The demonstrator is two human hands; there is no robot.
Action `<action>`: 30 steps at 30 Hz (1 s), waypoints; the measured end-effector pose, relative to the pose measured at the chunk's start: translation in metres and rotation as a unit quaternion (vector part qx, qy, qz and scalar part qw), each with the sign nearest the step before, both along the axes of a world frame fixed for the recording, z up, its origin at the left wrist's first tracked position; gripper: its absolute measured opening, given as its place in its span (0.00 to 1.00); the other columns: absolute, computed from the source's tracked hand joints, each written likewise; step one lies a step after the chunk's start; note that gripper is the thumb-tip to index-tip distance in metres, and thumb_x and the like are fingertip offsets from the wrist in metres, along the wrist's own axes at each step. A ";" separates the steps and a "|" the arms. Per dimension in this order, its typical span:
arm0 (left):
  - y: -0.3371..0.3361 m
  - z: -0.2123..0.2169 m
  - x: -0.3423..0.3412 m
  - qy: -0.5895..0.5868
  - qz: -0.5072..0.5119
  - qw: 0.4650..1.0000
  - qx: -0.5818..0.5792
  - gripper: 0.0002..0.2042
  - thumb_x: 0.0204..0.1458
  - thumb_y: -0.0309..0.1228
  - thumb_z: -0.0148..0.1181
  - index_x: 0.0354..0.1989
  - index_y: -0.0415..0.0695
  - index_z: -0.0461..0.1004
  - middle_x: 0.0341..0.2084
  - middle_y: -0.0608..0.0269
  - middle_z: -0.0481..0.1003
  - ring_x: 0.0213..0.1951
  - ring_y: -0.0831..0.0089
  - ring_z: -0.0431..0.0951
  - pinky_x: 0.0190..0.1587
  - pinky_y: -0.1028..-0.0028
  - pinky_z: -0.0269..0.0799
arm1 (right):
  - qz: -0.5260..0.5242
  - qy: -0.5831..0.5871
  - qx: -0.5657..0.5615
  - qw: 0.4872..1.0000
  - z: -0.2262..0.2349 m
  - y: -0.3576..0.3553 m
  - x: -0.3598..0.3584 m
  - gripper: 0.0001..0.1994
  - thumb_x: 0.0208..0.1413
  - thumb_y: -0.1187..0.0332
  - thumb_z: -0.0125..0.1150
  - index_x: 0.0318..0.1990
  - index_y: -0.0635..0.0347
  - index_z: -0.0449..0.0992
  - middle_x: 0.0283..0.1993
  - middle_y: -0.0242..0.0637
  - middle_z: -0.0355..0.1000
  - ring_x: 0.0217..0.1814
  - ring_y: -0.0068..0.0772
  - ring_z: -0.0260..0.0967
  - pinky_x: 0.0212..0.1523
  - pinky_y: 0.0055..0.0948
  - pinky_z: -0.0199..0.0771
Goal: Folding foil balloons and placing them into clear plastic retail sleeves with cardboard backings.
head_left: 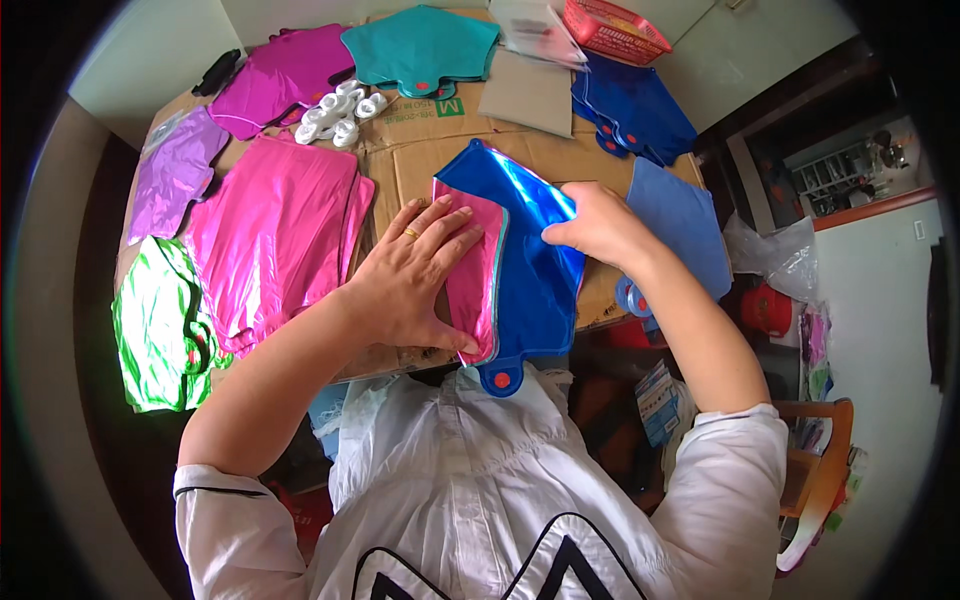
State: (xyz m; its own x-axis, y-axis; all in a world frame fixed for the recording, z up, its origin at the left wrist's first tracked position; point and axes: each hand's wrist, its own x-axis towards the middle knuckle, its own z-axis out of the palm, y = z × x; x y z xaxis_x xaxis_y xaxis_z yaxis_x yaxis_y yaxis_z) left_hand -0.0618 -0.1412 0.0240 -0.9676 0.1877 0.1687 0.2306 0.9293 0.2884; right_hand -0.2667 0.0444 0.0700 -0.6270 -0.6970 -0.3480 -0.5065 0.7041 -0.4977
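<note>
My left hand [412, 272] lies flat, fingers spread, on a folded pink foil balloon [475, 270] in the middle of the cardboard-covered table [420, 160]. A shiny blue foil balloon [535, 270] is wrapped over the pink one. My right hand [597, 224] pinches the blue foil's upper right edge. The blue balloon's round valve tab with a red dot [503, 379] hangs over the table's near edge.
Flat foil balloons lie all around: pink pile [275, 230], green [155, 325], lilac [175, 172], magenta [285, 72], teal [420, 45], dark blue stack [635, 110], lighter blue [685, 225]. White plastic clips [340, 112] sit at the back. A red basket [612, 30] stands far right.
</note>
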 end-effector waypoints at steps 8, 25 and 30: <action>0.000 0.002 0.001 -0.007 0.003 1.000 -0.002 0.60 0.30 0.71 0.62 0.68 0.40 0.52 0.66 0.50 0.56 0.71 0.54 0.48 0.72 0.54 0.36 | -0.161 -0.191 -0.157 0.956 -0.002 0.040 0.016 0.09 0.53 0.66 0.63 0.36 0.62 0.74 0.28 0.29 0.73 0.27 0.16 0.70 0.28 0.18 0.71; 0.005 0.004 0.000 -0.013 0.043 0.997 0.064 0.70 0.23 0.63 0.72 0.70 0.34 0.37 0.67 0.44 0.51 0.71 0.54 0.48 0.72 0.56 0.39 | 0.150 0.277 -0.231 0.921 -0.037 -0.034 0.091 0.09 0.45 0.69 0.64 0.32 0.61 0.71 0.32 0.42 0.72 0.37 0.44 0.71 0.39 0.44 0.67; 0.006 0.004 0.001 0.021 0.039 0.996 0.074 0.69 0.22 0.62 0.73 0.70 0.35 0.40 0.67 0.45 0.52 0.70 0.53 0.49 0.71 0.55 0.41 | 0.201 0.272 -0.296 0.893 -0.044 -0.016 0.085 0.10 0.46 0.68 0.64 0.35 0.62 0.74 0.42 0.47 0.70 0.49 0.48 0.67 0.51 0.45 0.65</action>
